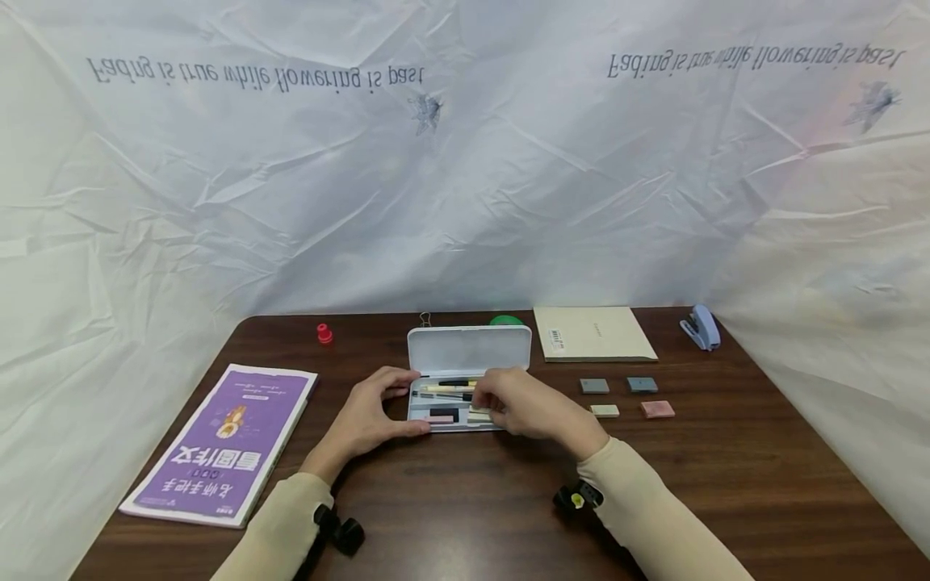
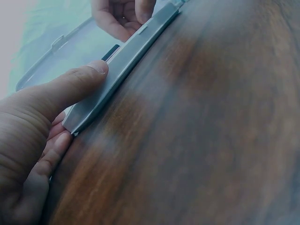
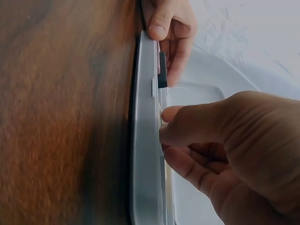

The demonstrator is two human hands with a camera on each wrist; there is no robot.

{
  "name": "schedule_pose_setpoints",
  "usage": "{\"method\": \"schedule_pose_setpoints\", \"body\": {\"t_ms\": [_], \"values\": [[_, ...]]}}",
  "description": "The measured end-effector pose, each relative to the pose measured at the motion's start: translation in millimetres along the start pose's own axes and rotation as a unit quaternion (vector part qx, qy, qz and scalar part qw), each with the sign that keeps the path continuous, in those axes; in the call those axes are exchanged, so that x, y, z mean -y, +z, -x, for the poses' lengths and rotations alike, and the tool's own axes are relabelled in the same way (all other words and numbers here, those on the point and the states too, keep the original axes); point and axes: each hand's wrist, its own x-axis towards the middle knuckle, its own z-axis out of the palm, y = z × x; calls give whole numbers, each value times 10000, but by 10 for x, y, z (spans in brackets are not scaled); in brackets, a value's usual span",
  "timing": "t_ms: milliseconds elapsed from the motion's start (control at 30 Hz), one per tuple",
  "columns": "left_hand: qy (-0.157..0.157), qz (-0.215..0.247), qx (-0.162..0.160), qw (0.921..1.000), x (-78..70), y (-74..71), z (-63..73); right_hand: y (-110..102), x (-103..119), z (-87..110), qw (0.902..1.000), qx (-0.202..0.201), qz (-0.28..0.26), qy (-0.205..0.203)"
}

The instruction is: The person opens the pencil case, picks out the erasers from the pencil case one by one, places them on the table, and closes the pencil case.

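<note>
A white pencil case (image 1: 468,349) stands with its lid up in the middle of the table. Pens (image 1: 445,389) lie along its back part, and a black-and-pink eraser (image 1: 443,415) sits at the front left inside. My left hand (image 1: 368,413) grips the case's left end, thumb on the front rim and fingers around the far side. Inside the right part, my right hand (image 1: 529,403) pinches a pale eraser (image 1: 477,415), largely hidden by the fingers. From the right wrist view, thumb and fingertips (image 3: 169,133) meet low at the front wall.
Right of the case lie a grey eraser (image 1: 593,386), a blue-grey one (image 1: 643,385), a pale one (image 1: 605,411) and a pink one (image 1: 657,410). Behind are a cream notebook (image 1: 599,335) and blue stapler (image 1: 701,328). Leftward are a purple book (image 1: 225,444) and red object (image 1: 324,333).
</note>
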Motion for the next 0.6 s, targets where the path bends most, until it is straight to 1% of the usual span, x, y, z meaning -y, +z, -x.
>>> {"method": "schedule_pose_setpoints", "body": {"t_ms": [233, 467, 600], "values": [[57, -82, -18, 9999, 2, 6, -3, 23, 8, 14, 10000, -88, 22, -7], [4, -67, -15, 10000, -4, 4, -7, 16, -17, 25, 9997, -224, 21, -74], [15, -60, -28, 10000, -12, 0, -4, 20, -3, 10, 9997, -230, -66, -50]]}}
